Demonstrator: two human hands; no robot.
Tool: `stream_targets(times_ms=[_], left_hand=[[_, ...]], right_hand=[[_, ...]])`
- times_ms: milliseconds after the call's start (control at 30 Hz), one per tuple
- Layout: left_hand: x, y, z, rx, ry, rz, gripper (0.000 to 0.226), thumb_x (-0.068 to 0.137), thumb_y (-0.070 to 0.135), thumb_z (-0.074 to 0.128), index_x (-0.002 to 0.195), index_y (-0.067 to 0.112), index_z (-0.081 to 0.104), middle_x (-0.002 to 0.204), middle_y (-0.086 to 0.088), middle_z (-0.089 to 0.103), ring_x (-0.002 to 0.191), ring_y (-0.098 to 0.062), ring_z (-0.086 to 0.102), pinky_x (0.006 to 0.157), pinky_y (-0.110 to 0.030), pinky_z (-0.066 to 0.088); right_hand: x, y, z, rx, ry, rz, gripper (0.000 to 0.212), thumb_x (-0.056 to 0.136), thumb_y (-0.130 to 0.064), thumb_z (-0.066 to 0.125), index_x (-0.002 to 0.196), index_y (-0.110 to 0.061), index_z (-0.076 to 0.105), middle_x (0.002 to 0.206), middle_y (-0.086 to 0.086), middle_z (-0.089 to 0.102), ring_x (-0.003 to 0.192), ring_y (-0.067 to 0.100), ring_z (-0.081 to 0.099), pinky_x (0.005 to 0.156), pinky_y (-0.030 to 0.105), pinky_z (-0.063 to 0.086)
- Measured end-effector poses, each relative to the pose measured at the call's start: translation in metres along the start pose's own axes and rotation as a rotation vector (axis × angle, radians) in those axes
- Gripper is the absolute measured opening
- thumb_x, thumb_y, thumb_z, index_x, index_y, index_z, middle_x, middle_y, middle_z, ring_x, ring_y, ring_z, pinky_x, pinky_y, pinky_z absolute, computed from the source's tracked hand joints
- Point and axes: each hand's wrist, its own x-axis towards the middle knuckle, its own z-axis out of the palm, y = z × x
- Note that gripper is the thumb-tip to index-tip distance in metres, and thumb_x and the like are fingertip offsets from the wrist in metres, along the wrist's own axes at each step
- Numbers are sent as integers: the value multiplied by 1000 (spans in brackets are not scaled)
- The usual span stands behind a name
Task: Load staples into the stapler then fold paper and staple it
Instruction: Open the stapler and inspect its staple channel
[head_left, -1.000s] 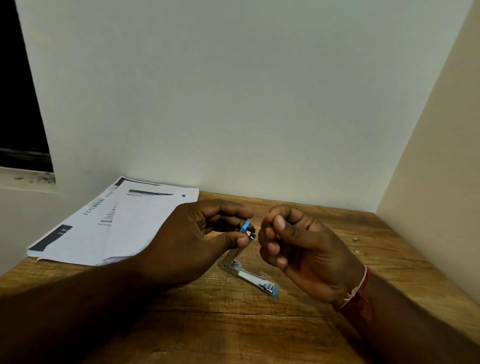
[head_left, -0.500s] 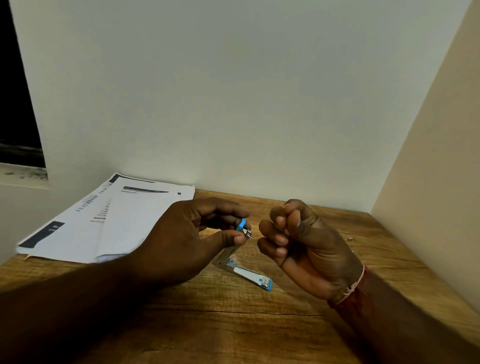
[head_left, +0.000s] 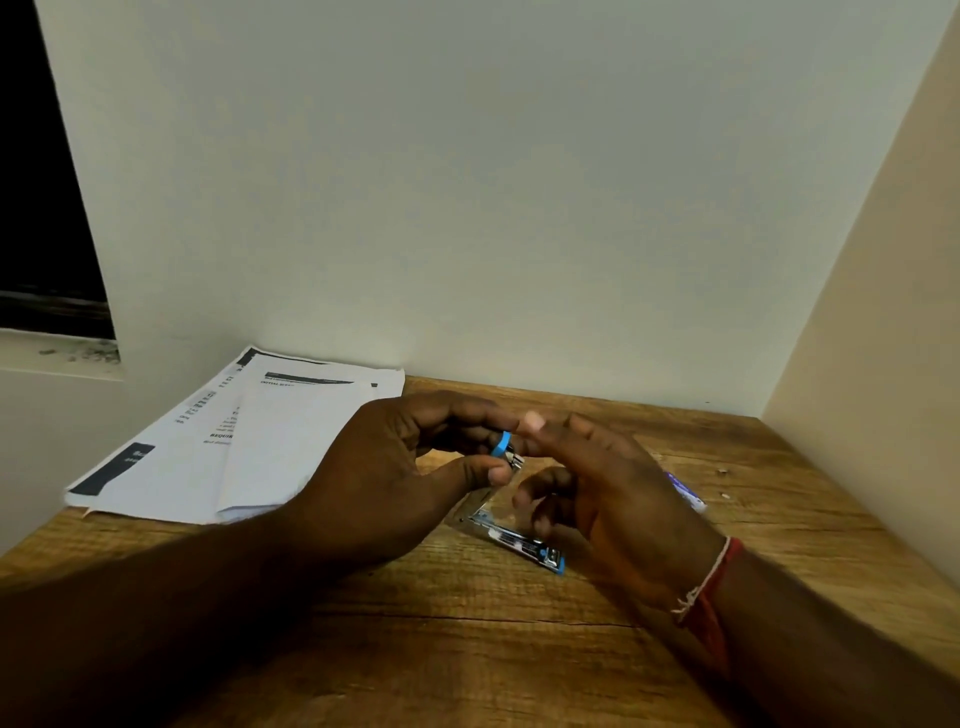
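On the table (head_left: 467, 649), left hand (head_left: 395, 478) in a pinch grip on the stapler (head_left: 519, 543), right hand (head_left: 613, 493) grip spread.

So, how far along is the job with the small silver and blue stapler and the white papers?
Done: the silver and blue stapler is opened, its base on the wooden table. In hand: the left hand pinches its raised blue-tipped arm while the right hand reaches to it; whether staples are in cannot be seen. Left: the white printed papers lie aside, untouched, so folding and stapling remain.
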Motion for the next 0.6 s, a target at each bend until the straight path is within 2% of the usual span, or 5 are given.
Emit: stream_targets(times_ms=[133, 233, 367, 467, 600], left_hand=[[0, -4, 2, -33, 11, -6, 37, 85, 11, 95, 112, 34, 85, 106, 11, 87, 107, -10, 83, 103, -36, 62], [0, -4, 4, -47, 4, -14, 38, 85, 10, 94, 110, 36, 85, 107, 11, 88, 107, -9, 83, 103, -36, 63], [-4, -2, 4, -1, -49, -2, 39, 86, 8, 94, 113, 36, 87, 108, 16, 87, 106, -6, 82, 96, -19, 61], [-7, 0, 6, 51, -39, -7, 39, 85, 11, 95, 110, 40, 87, 103, 22, 85, 105, -2, 81, 94, -13, 58], [-11, 2, 5, 207, -61, 87, 39, 87, 15, 95, 108, 45, 82, 105, 30, 82, 106, 7, 77, 93, -5, 51]], right_hand=[[-2, 4, 3, 76, -120, 73, 41, 96, -28, 79, 132, -8, 73, 111, 19, 76, 75, 33, 70, 72, 45, 53], [-2, 3, 5, 93, -157, 83, 43, 93, -26, 74, 133, -11, 74, 115, 20, 75, 75, 34, 70, 66, 42, 53], [-2, 1, 3, 57, -168, 109, 46, 88, -18, 68, 133, -15, 77, 113, 23, 74, 73, 31, 70, 60, 37, 50], [-3, 0, 4, 53, -182, 149, 50, 84, -17, 64, 132, -12, 77, 107, 20, 72, 70, 30, 71, 58, 37, 49], [-7, -2, 6, 14, -204, 190, 57, 82, -14, 60, 133, 10, 63, 111, 32, 67, 67, 31, 72, 54, 36, 53]])
